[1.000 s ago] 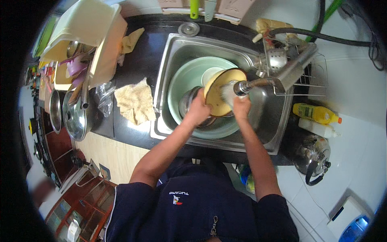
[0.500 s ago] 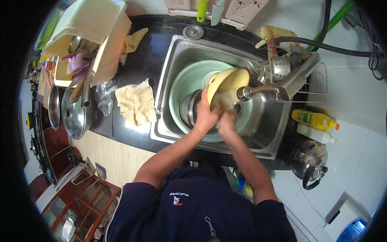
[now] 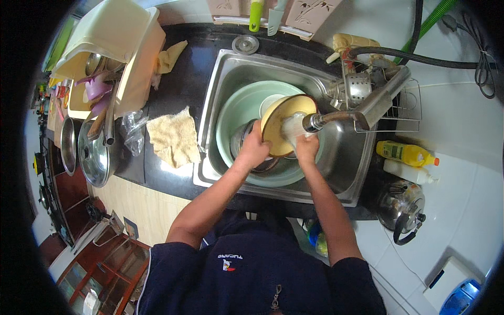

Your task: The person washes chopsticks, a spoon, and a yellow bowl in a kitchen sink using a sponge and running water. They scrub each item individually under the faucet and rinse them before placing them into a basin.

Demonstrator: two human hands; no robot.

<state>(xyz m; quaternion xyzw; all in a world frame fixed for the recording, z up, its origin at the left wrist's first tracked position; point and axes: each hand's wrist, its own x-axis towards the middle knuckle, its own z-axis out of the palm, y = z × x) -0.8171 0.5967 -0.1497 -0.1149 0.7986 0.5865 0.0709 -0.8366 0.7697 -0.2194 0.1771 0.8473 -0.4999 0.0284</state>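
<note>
Yellow bowl [image 3: 277,122] mid-frame, tilted over green basin [image 3: 223,113], tap [image 3: 313,122] water hitting its inside. Left hand [image 3: 255,147] grips left rim; right hand [image 3: 307,148] at lower right edge, finger closure unclear. Turn bowl slowly so water sweeps the whole wall.

A short word in white capitals [image 3: 230,256] is printed, upside down to the frame, on the dark navy fabric shirt [image 3: 257,289] at lower centre. On the yellow plastic bottle [image 3: 415,155] at right, a greenish label [image 3: 392,150] is borne, its print too small to be read.
</note>
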